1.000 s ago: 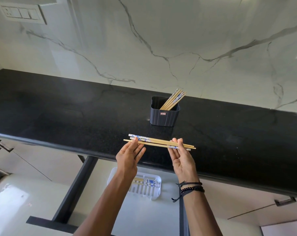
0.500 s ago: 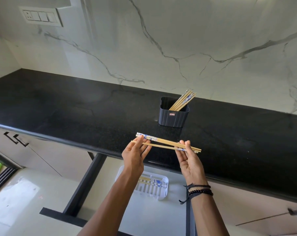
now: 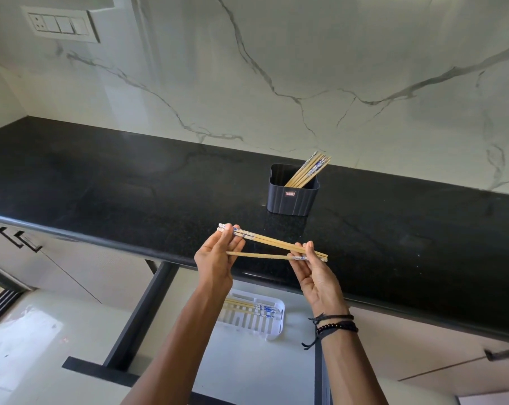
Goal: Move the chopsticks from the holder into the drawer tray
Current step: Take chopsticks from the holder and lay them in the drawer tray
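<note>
Above the front edge of the counter [image 3: 101, 185], your left hand [image 3: 215, 264] pinches one end of a few chopsticks [image 3: 276, 244] and your right hand [image 3: 314, 273] pinches the other, one stick splayed lower; the holder [image 3: 291, 200] stands nearer the back edge, with more sticks [image 3: 308, 169] leaning right. Below, the white tray [image 3: 272, 336] in the open drawer [image 3: 262, 369] holds others.

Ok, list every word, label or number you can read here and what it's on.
Red label on the black holder: print too small and blurred to read.
Wall switch plate: no readable markings.
Held chopsticks: blue pattern only, no text.
Nothing else shows text.
</note>
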